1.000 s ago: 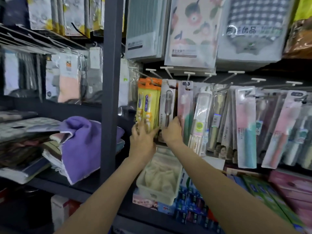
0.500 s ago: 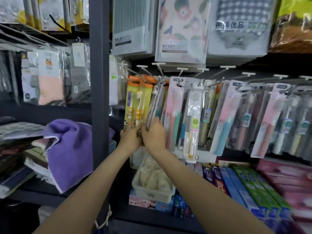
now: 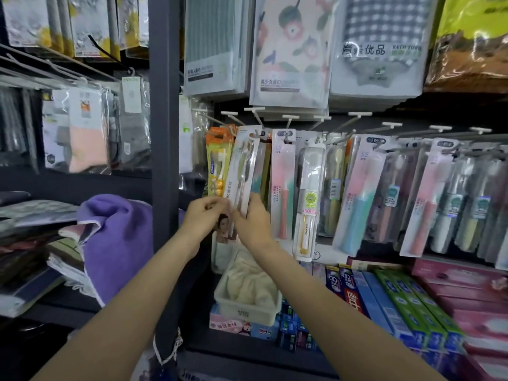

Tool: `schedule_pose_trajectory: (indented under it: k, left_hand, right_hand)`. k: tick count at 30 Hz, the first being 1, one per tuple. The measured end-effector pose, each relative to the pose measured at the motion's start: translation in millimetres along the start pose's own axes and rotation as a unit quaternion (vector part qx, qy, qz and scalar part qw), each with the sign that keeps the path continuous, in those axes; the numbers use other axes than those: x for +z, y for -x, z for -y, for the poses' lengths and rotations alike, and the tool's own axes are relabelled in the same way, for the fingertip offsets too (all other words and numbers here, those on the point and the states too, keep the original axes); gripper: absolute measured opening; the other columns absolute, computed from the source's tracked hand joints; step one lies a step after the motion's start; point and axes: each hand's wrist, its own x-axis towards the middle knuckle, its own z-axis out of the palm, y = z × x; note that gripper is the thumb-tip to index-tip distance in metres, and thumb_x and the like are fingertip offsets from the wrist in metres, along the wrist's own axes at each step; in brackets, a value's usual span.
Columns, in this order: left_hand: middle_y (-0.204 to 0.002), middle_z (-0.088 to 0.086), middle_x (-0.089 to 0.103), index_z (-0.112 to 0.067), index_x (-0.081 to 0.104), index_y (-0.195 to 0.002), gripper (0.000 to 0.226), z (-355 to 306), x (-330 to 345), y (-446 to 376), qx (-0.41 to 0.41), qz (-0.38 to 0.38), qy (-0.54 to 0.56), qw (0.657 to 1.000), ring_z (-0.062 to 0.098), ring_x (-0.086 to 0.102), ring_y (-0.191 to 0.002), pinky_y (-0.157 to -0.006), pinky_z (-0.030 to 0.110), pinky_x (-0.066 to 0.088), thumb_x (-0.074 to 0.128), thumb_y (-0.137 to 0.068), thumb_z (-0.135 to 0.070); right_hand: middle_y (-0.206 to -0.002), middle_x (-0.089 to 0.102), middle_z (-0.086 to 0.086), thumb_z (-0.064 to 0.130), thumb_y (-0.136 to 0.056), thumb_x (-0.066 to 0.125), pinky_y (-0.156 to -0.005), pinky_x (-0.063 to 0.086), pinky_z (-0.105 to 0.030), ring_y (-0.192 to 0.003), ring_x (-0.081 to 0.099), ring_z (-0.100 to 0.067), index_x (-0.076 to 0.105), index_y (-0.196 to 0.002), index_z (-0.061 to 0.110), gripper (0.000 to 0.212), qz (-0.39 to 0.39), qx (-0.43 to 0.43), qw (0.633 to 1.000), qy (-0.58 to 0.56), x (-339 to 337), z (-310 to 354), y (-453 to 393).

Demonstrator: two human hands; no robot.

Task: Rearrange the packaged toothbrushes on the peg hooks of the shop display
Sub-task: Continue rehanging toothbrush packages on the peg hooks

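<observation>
Now both hands' fingers pinch white toothbrush pack (image 3: 243, 171), tilted, left hand (image 3: 202, 220), right hand (image 3: 254, 224).

Two bare forearms, sleeveless to the frame edge; left hand (image 3: 202, 215), right hand (image 3: 254, 221) ungloved.

Hands (image 3: 204, 218) cover the foot of a tilted toothbrush pack (image 3: 243, 171); packs (image 3: 467, 199) at the right edge blur, their print unreadable, the last cut off.
</observation>
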Motion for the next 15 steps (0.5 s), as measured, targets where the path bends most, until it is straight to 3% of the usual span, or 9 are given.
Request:
schedule_pose_trajectory:
  k: [2,4,7,10,12,15]
  left_hand:
    - [-0.096,0.003,0.067,-0.019,0.067,-0.086,0.013,-1.8,0.4,3.1,-0.002,0.013,0.012,1.0,0.015,0.061,-0.094,-0.089,0.029,0.049,0.057,-0.09,-0.014]
    - [-0.086,0.003,0.067,-0.016,0.067,-0.083,0.013,-2.2,3.0,4.1,-0.008,0.015,0.025,1.0,0.014,0.061,-0.082,-0.081,0.027,0.049,0.057,-0.09,-0.01]
    - [-0.068,0.001,0.059,-0.01,0.066,-0.081,0.009,-1.3,7.5,1.3,-0.024,-0.005,0.027,0.999,0.014,0.055,-0.068,-0.071,0.028,0.047,0.06,-0.087,-0.008]
    - [-0.071,-0.001,0.059,-0.008,0.068,-0.085,0.005,-0.4,7.1,-2.2,-0.014,-0.021,0.014,1.0,0.012,0.054,-0.071,-0.072,0.024,0.046,0.063,-0.085,-0.008]
    - [-0.075,0.0,0.06,-0.005,0.068,-0.089,0.007,-1.4,5.5,-1.0,0.003,-0.028,0.002,1.0,0.011,0.054,-0.073,-0.066,0.017,0.044,0.063,-0.086,-0.007]
    - [-0.077,0.007,0.06,-0.006,0.066,-0.086,0.005,-1.5,1.6,-1.3,0.026,-0.053,-0.009,0.998,0.015,0.053,-0.071,-0.057,0.014,0.045,0.061,-0.087,-0.007]
  right_hand:
    - [-0.086,0.056,0.004,0.017,-0.093,0.054,-0.059,0.042,-0.012,-0.075,0.055,-0.008,0.047,-0.11,0.004,0.022,0.013,0.003,1.0,-0.019,-5.7,-0.8,2.9]
    - [-0.092,0.06,0.0,0.017,-0.092,0.055,-0.066,0.046,-0.019,-0.083,0.058,-0.014,0.05,-0.11,0.004,0.023,0.043,0.019,0.999,-0.022,-13.2,-2.3,2.4]
    - [-0.077,0.053,-0.004,0.02,-0.094,0.051,-0.062,0.038,-0.026,-0.069,0.049,-0.016,0.055,-0.089,0.004,0.017,0.041,0.021,0.997,0.056,-23.1,-5.4,0.0]
    - [-0.111,0.052,-0.007,0.012,-0.096,0.043,-0.078,0.036,-0.014,-0.093,0.052,-0.015,0.056,-0.114,0.003,0.024,-0.056,-0.014,0.993,0.106,-37.8,-4.7,-1.4]
    - [-0.122,0.048,-0.008,0.003,-0.095,0.041,-0.082,0.029,-0.006,-0.102,0.049,-0.012,0.05,-0.125,0.003,0.031,-0.089,-0.036,0.988,0.123,-47.7,-1.1,-3.5]
    - [-0.119,0.058,-0.016,-0.004,-0.092,0.04,-0.09,0.037,-0.015,-0.111,0.053,-0.024,0.05,-0.125,-0.001,0.034,-0.006,-0.026,0.991,0.135,-48.4,2.2,-14.8]
